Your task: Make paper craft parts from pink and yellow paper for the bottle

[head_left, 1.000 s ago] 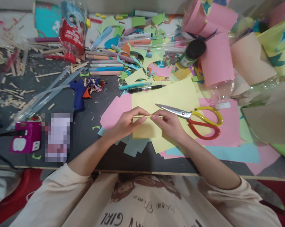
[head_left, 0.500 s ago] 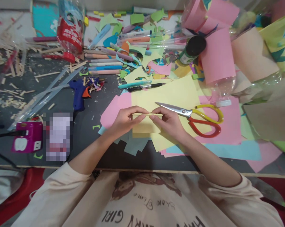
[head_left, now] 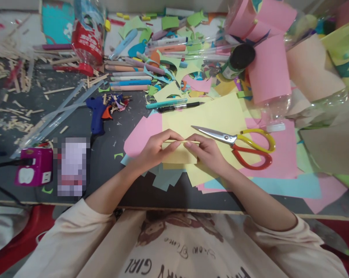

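Both hands pinch the top edge of a small piece of yellow paper [head_left: 180,156], which hangs toward me with its edge folded or rolled. My left hand [head_left: 158,148] grips it with thumb and forefinger from the left. From the right, my right hand [head_left: 205,150] does the same, and the two thumbs nearly meet at the middle. Under the hands lies a larger yellow sheet [head_left: 217,112]. A pair of scissors [head_left: 235,141] with one yellow and one red handle rests just right of my right hand, blades slightly apart or closed, I cannot tell.
A blue glue gun [head_left: 96,112] lies left of the hands, near a purple charger [head_left: 33,166]. Pens [head_left: 180,107], markers [head_left: 130,83] and paper scraps spread behind. A red-labelled bottle [head_left: 89,46] is at the back left; pink-wrapped bottles [head_left: 269,69] are at the right.
The view has shifted very slightly. Both hands keep their pinch on the yellow paper, with only a tiny movement of the fingers along its edge.
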